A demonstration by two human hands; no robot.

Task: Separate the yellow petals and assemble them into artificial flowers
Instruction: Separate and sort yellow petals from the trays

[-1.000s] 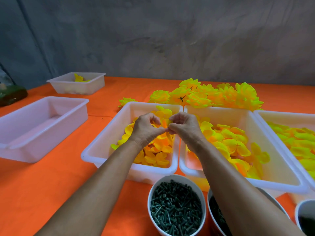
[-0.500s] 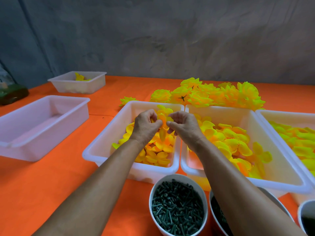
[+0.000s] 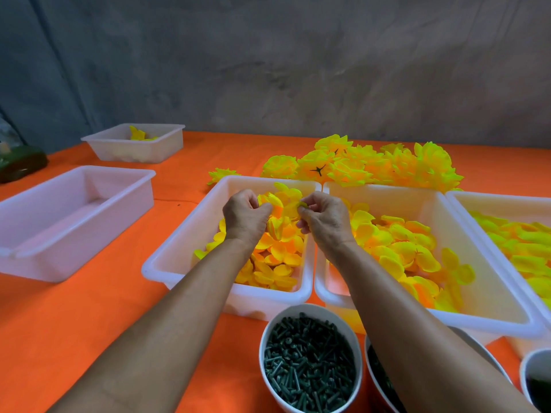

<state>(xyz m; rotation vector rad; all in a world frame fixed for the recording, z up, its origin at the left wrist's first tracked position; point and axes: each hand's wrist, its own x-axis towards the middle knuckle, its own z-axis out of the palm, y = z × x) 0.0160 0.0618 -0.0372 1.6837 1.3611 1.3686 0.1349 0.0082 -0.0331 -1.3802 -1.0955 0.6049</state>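
Note:
Both hands hover over a white bin [image 3: 179, 257] heaped with small yellow-orange petals [image 3: 277, 257]. My left hand [image 3: 246, 217] pinches a stack of yellow petals [image 3: 271, 202] between thumb and fingers. My right hand [image 3: 323, 217] pinches one thin petal [image 3: 302, 205] just right of that stack, a small gap between them. A second bin [image 3: 504, 311] to the right holds larger yellow petals [image 3: 399, 245]. Finished yellow flowers [image 3: 372, 165] lie piled behind the bins.
A white bowl of dark green stem pins [image 3: 310, 365] stands at the near edge, with two more bowls [image 3: 536, 380] beside it. A third petal bin [image 3: 507, 204] is far right. An empty bin [image 3: 74, 216] and a smaller bin [image 3: 134, 146] sit left on the orange table.
My hands have drawn a little apart, the right one peeling a petal off the stack held by the left. Both hands have also lifted slightly away from me over the bin.

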